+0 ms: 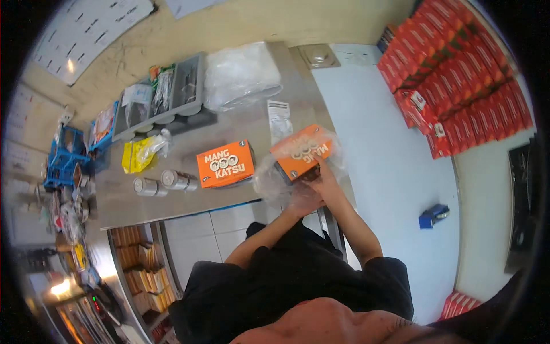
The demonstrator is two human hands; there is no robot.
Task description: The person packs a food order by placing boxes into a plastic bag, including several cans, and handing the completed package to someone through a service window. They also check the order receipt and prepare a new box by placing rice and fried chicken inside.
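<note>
An orange takeaway box point(301, 150) sits tilted in a loose clear plastic bag point(266, 180) at the table's front right. My right hand point(326, 184) is closed on the box's near lower edge, its fingers against the orange side. My left hand point(305, 200) is just below the box, its fingers closed at the bag's near edge and partly veiled by the film. A second orange box point(226, 164) stands to the left, touched by neither hand. Behind the bagged box lies a white paper receipt point(279, 119).
Two cans point(179, 180) and a yellow packet point(138, 155) lie left on the metal table point(229, 129). A grey cutlery tray point(186, 86) and a stack of clear bags point(242, 74) line the back. Red boxes point(452, 80) are piled on the right white surface, with a blue object point(433, 217) nearer.
</note>
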